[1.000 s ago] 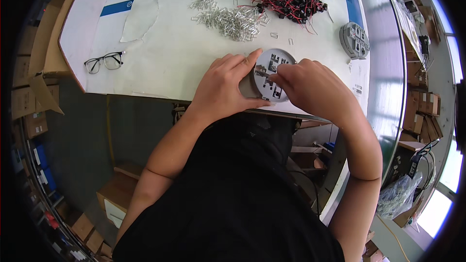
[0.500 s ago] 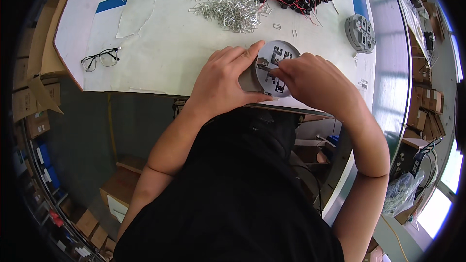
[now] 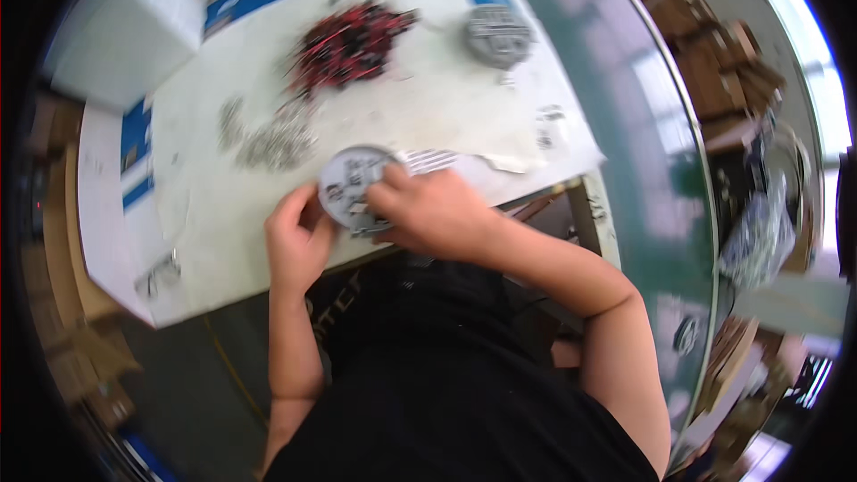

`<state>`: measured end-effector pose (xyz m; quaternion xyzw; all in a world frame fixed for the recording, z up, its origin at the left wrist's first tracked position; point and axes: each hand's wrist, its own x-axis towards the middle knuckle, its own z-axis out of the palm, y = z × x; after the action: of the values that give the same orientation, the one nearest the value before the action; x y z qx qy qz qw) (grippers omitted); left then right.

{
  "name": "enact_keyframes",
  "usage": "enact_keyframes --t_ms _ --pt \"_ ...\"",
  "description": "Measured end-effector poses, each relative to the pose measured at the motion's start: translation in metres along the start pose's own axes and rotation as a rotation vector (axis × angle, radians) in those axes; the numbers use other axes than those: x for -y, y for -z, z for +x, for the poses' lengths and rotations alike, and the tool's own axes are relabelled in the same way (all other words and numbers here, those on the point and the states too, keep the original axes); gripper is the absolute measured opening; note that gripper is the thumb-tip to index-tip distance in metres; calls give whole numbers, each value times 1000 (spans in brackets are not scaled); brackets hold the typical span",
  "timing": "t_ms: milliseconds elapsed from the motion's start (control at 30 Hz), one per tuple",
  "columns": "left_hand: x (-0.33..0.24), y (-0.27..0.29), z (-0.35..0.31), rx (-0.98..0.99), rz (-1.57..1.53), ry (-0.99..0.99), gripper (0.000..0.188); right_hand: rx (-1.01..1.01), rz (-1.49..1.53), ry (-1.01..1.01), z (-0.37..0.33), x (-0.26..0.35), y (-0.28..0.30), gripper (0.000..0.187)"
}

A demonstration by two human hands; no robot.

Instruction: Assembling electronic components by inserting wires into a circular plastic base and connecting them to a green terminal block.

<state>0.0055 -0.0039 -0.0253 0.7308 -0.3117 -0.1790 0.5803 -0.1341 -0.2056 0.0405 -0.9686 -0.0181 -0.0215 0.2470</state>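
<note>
A round grey disc (image 3: 336, 185) with dark slots and small fittings on its face is near the table's front edge, tilted a little. Curled round the disc's left side, my left hand (image 3: 299, 236) grips it by the rim. My right hand (image 3: 433, 210) lies over the disc's right part with its fingers closed and pressed to the face. Whatever those fingertips pinch is hidden and smeared by motion. Farther back is a heap of small silvery wire clips (image 3: 278, 141). Beyond it lies a pile of black parts with red wires (image 3: 353, 45).
A second grey round piece (image 3: 498, 36) sits at the table's far right. A pair of glasses (image 3: 159, 275) lies near the left front edge. A white box-like block (image 3: 129, 27) stands at the back left. Right of the table runs a long green surface (image 3: 647, 161).
The view has swung, shifting the whole table in the picture and blurring it. Both hands stay at the disc. The white block at the back left has come into view.
</note>
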Motion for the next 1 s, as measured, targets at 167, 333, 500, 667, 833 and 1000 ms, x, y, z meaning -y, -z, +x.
enact_keyframes --t_ms 167,333,500,667,833,1000 --pt "-30 -6 4 -21 -34 -51 15 -377 -71 -59 -2 -9 32 45" --pt "-25 9 -7 -79 283 -140 16 -1182 169 -573 -80 -209 166 33" --pt "9 41 -22 -100 376 -127 25 -904 -412 -1228 -252 -434 185 59" --pt "-12 17 -16 -167 415 -122 25 -1148 -534 -811 -165 -355 164 44" --pt "-23 -1 -12 -111 451 -138 19 -482 119 -644 -30 -199 128 45" --pt "-25 3 -18 -172 488 -254 20 -494 32 -593 5 -198 92 40"
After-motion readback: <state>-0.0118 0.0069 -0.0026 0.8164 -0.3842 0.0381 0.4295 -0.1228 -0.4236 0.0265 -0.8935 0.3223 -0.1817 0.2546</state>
